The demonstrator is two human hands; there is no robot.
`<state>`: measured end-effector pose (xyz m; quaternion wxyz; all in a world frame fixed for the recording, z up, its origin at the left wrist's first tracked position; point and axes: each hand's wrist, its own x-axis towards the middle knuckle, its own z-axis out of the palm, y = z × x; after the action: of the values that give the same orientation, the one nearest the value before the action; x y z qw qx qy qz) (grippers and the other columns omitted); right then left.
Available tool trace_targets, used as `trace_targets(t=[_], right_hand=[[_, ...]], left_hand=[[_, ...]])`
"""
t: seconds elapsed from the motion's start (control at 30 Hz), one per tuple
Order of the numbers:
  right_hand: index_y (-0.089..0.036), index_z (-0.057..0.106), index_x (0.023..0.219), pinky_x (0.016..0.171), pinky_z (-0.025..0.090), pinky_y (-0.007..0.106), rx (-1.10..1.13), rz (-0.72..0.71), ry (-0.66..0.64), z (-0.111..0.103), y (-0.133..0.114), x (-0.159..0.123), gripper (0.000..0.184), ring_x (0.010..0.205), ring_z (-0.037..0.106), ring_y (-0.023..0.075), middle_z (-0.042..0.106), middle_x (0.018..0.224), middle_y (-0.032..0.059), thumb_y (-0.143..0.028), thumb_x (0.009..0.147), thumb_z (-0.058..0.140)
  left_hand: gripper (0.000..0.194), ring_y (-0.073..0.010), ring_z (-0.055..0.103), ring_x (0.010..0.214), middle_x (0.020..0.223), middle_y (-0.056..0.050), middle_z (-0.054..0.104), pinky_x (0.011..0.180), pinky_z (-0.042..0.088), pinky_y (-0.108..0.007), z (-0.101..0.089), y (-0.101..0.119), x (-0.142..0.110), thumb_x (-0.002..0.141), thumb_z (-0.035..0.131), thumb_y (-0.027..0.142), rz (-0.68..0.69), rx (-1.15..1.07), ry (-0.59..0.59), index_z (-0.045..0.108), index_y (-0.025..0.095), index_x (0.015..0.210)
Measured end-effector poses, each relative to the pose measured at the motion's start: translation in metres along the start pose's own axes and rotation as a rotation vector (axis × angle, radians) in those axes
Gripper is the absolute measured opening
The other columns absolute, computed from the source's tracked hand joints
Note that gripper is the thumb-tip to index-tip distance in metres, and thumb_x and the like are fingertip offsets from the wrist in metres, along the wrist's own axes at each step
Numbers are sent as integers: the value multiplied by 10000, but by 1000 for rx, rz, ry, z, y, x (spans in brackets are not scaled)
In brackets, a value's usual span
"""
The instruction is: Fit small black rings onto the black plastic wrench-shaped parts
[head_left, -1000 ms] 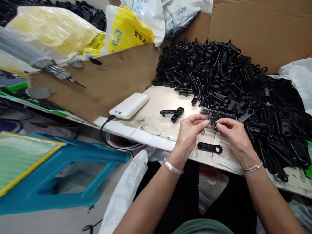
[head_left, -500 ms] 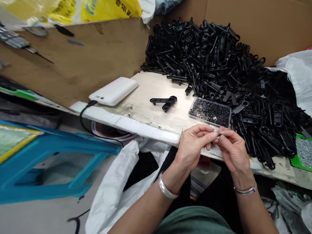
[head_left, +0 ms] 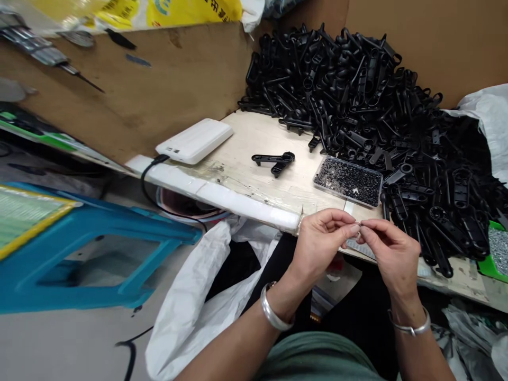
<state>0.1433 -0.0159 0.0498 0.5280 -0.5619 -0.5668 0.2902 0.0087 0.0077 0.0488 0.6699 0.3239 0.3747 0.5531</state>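
Observation:
My left hand [head_left: 323, 238] and my right hand [head_left: 389, 246] meet fingertip to fingertip at the table's front edge. Both are closed in a pinch around something tiny, too small to name. Just beyond them, a clear shallow box [head_left: 348, 181] holds many small black and silvery pieces. Two black plastic arms [head_left: 273, 162] with ring ends lie across each other on the tabletop, left of the box. Behind and to the right rises a big heap of similar black plastic parts [head_left: 341, 90].
A white power bank [head_left: 195, 141] with a black cable [head_left: 145, 185] lies at the left. An electric screwdriver [head_left: 43, 47] hangs by the cardboard wall [head_left: 178, 79]. A green tray [head_left: 499, 248] of metal pieces stands far right. Below left is a blue stool [head_left: 91, 254].
Both hands have drawn back from the clear box toward the table edge, fingertips together. The single black arm seen near them earlier no longer shows. The view has shifted.

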Motion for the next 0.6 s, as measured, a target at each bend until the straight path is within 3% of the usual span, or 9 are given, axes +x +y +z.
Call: trace_targets(t=[0.17, 0.3, 0.5, 0.6], right_hand=[[-197, 745, 855, 538, 581, 273, -5, 136, 47, 6, -2, -19, 134, 579, 651, 166, 697, 691, 20, -317, 798, 722], [-205, 746, 856, 569, 585, 278, -67, 133, 55, 4, 0, -25, 140, 593, 665, 169, 714, 723, 22, -333, 811, 712], [-208, 753, 877, 732, 560, 306, -266, -12, 160, -5, 11, -28, 153, 754, 684, 185, 729, 881, 31, -324, 778, 767], [-220, 752, 888, 740, 550, 292, -153, 58, 146, -7, 18, -29, 177, 746, 675, 169, 723, 862, 15, -307, 744, 805]], left_hand=[[84, -67, 521, 455, 589, 1, 658, 427, 427, -169, -2, -15, -10, 642, 778, 144, -11, 50, 69, 707, 145, 686], [73, -85, 579, 494, 589, -3, 662, 461, 458, -173, 2, -19, -15, 660, 758, 141, -62, -17, 97, 690, 140, 684], [286, -101, 601, 525, 566, 6, 628, 520, 514, -214, 6, -24, -15, 567, 864, 301, -121, -194, 28, 653, 133, 662], [356, -99, 595, 536, 579, 2, 622, 538, 517, -222, 5, -28, -16, 531, 883, 369, -114, -233, 1, 647, 134, 655]])
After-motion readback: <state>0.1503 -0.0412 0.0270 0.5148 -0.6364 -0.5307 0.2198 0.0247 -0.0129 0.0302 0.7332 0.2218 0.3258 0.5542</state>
